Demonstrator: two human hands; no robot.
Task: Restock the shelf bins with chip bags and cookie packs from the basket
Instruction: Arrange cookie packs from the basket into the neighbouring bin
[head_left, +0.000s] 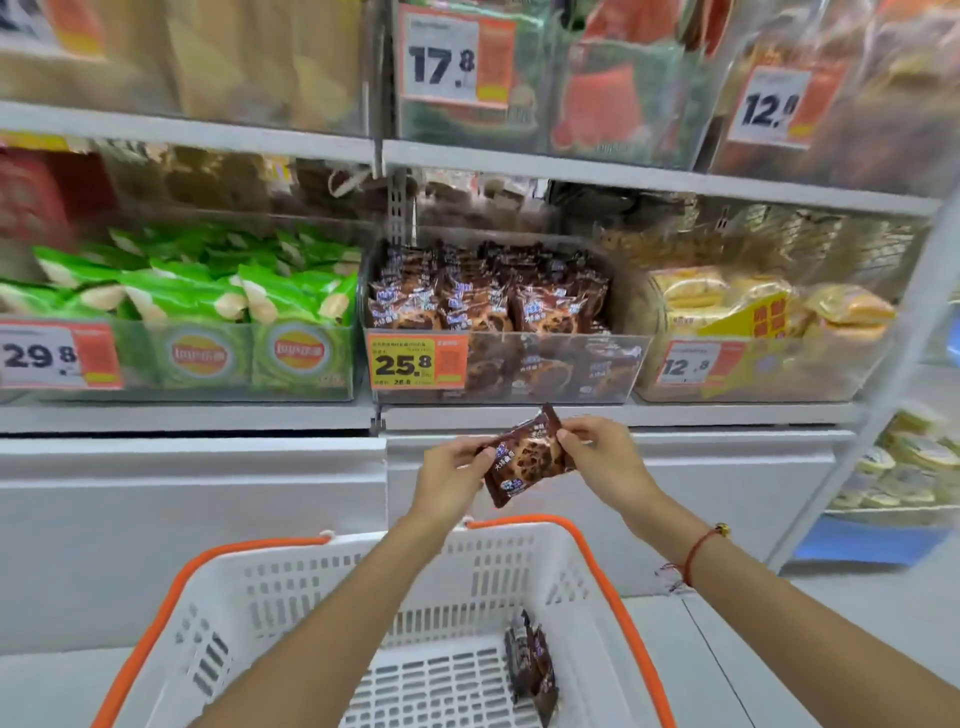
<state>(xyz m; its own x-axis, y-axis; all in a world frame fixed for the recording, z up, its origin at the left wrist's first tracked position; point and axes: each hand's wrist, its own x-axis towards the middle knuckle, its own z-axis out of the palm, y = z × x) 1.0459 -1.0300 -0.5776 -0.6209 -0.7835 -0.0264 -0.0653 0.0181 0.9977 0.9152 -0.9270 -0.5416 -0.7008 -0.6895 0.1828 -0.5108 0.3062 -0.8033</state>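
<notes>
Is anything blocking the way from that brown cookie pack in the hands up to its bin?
Nothing visible does. Both hands hold the cookie pack just below the open-topped cookie bin; only its clear front wall must be lifted over.

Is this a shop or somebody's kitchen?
Most likely a shop's snack aisle: a price tag on a clear bin of cookie packs, and a shopping basket below.

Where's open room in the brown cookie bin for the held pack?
The cookie bin has bare room along its clear front wall, ahead of the stacked packs. Middle and back are crowded. Both hands, left and right, hold the cookie pack.
</notes>
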